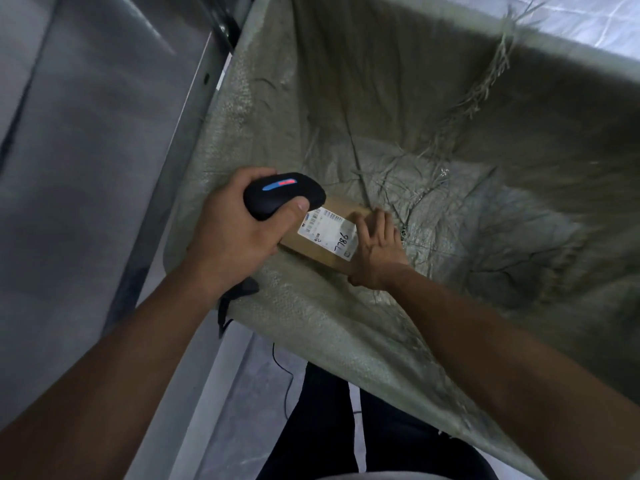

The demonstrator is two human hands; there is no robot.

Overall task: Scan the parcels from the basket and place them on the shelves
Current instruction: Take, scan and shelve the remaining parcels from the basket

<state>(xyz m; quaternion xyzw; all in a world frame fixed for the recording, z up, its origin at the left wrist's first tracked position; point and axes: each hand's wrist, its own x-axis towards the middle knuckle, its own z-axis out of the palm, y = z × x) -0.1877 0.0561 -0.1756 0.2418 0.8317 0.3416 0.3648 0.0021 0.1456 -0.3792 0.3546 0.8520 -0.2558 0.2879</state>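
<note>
A big basket (346,323) lined with woven sacking fills the view. Both bare arms reach down into it. On its floor lies a brown parcel (313,249), label up. The right hand (375,252) grips its far edge, fingers curled over. The left hand (232,230) is wrapped round a black scanner (282,195) just above the label.

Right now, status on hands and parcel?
Left hand grips scanner over label. Right hand holds parcel inside basket. Nothing in the way.
</note>
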